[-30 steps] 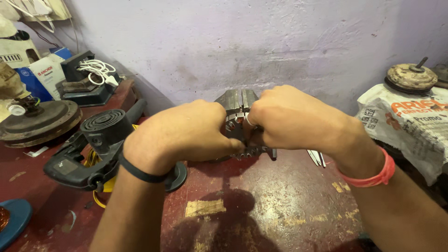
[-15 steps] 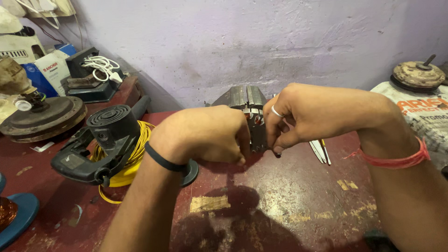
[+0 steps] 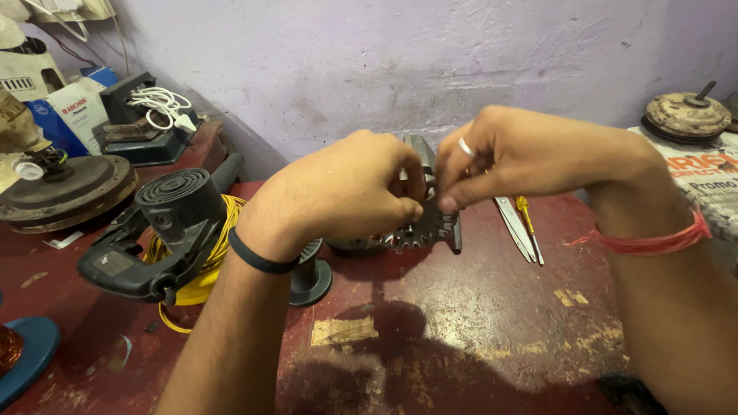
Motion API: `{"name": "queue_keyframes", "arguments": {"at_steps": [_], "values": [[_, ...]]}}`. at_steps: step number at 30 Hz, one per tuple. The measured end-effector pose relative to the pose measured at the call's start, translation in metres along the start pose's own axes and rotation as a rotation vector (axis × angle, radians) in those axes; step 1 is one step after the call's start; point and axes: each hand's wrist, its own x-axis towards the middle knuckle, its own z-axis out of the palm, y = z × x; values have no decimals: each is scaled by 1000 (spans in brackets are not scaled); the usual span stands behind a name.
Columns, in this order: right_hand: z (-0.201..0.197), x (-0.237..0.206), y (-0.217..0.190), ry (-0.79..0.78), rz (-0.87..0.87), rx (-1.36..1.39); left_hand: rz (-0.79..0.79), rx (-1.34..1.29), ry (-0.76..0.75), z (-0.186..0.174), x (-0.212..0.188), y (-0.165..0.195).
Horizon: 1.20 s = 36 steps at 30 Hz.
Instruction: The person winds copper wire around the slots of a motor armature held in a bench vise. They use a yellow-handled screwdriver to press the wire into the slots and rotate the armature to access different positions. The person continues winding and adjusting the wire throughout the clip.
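While both hands meet above the bench, here's the state:
Part: toothed metal gear assembly (image 3: 427,224), held in the air just over the red workbench (image 3: 477,323), near the back wall.
Left hand: left hand (image 3: 346,192) curled over the part's left side, fingers pressed together on it; black band on the wrist.
Right hand: right hand (image 3: 530,157) pinching the part's top edge between thumb and fingertips; ring on one finger, red thread at the wrist.
Hidden: most of the part is behind the knuckles, exact shape unclear.
Left of hands: black power tool (image 3: 165,227) lying on a coil of yellow cable (image 3: 211,253).
Right of hands: scissors (image 3: 513,227) and a yellow-handled screwdriver (image 3: 527,219) flat on the bench, side by side.
Far left: round rusty motor part (image 3: 65,188).
Far right: newspaper (image 3: 703,180).
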Motion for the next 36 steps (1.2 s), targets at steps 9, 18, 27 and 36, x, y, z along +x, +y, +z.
{"name": "queue_keyframes", "arguments": {"at_steps": [9, 18, 27, 36], "values": [[10, 2, -7, -151, 291, -199, -29, 42, -168, -1, -2, 3], [5, 0, -12, 123, 124, -21, 9, 14, -153, -2, -2, 4], [3, 5, -2, 205, 282, 108, -6, -171, -253, -6, -4, 0], [1, 8, 12, 295, 355, 250, -35, -124, -221, -6, 0, -2]]}}
